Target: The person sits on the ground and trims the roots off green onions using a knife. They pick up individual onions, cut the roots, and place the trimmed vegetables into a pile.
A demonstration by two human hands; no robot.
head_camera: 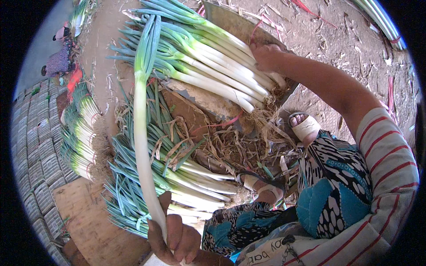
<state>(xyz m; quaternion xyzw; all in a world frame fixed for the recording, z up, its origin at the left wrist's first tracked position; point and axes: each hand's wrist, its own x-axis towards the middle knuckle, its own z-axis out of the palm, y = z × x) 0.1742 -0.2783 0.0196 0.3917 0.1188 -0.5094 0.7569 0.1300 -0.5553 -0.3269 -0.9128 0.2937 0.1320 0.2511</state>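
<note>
My left hand (176,236) grips one long scallion (141,109) near its root end. The stalk stands up across the view, with its green leaves at the top. My right hand (268,58) touches the far side of a pile of large scallions (219,63), near their root ends. Its fingers are partly hidden, and a thin red string (255,30) runs up beside them. The pile lies over a curved, worn metal trough (229,16), with white stalks and roots towards me.
More scallions (196,186) lie on the ground by my sandalled feet (266,188), among dry husks (233,149). Tied bundles (85,133) line the left, near a wooden board (96,222) and paving (40,143). Other people (57,63) are far off. Another bundle (382,23) lies upper right.
</note>
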